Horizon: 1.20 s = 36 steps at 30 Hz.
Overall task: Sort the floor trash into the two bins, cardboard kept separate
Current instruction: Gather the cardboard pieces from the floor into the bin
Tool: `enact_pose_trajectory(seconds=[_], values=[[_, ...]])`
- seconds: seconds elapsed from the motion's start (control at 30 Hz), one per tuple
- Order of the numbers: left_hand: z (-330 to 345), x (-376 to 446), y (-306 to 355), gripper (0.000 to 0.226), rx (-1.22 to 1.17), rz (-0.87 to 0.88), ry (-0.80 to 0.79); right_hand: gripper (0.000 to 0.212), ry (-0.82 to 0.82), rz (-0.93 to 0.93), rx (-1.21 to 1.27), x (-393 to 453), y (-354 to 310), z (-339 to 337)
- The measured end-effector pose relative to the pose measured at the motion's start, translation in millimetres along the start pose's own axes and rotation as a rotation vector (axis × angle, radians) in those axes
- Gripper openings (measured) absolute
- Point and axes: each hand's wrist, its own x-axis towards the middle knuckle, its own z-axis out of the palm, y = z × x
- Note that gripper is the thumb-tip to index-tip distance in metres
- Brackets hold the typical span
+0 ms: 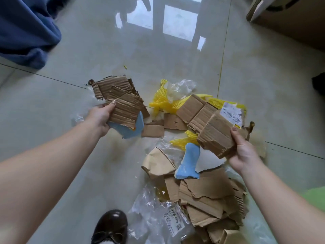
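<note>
Torn cardboard stack (121,103), corrugated, brown, blue sheet beneath, held off floor at left; folded cardboard piece (213,132), white label on far end, raised at right; loose cardboard scraps (204,194), yellow mesh (161,103), clear plastic (154,213) heaped on tiles below.

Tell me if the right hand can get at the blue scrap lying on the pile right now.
Probably not as it stands: the right hand already grips a folded cardboard piece. The blue scrap lies uncovered just beside it, so the path is free once that cardboard goes.
</note>
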Motion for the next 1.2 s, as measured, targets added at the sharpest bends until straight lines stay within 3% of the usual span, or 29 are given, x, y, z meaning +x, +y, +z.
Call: enact_pose_trajectory(seconds=[0.3, 0.43, 0.5, 0.63, 0.77, 0.97, 1.2], values=[[15, 48, -22, 0.019, 0.161, -0.055, 0.020, 0.016, 0.161, -0.036, -0.202, 34, 41, 2], [15, 56, -22, 0.016, 0.168, -0.068, -0.002, 0.031, 0.178, -0.061, -0.265, 37, 40, 1], [18, 59, -20, 0.013, 0.142, -0.060, -0.029, 0.044, 0.168, -0.055, -0.270, 38, 41, 1], [26, 59, -18, 0.013, -0.021, -0.066, -0.164, 0.026, 0.184, -0.063, -0.287, 40, 42, 0], [33, 61, -16, 0.021, -0.077, -0.039, -0.256, 0.023, 0.227, -0.115, -0.368, 42, 42, -1], [58, 70, -13, 0.012, 0.038, -0.006, -0.154, 0.028, 0.257, -0.111, -0.421, 46, 42, -2], [68, 78, -19, 0.016, 0.104, -0.002, -0.036, 0.024, 0.239, -0.107, -0.357, 47, 44, 3]])
